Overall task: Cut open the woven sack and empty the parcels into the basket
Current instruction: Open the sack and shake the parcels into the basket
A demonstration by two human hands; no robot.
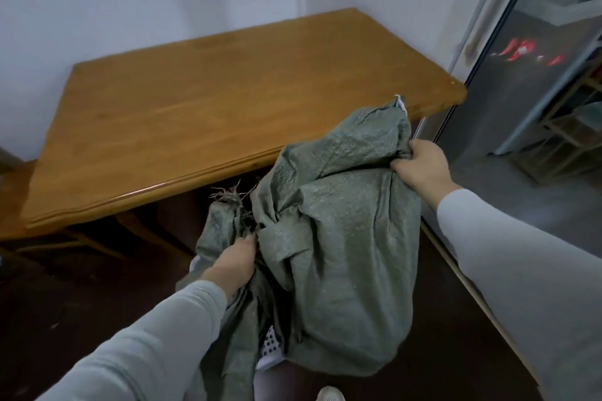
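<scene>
Both hands grip the green woven sack [342, 221], left hand [233, 265] at its frayed lower mouth, right hand [422, 164] lifting the upper corner.

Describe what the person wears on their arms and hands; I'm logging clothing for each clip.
Both arms are covered by long, plain light grey sleeves of soft, slightly creased cloth, with no print or markings visible. The sleeves end at the wrists. The left hand and right hand are bare: no gloves, and no watch, ring or band shows in this view.
</scene>
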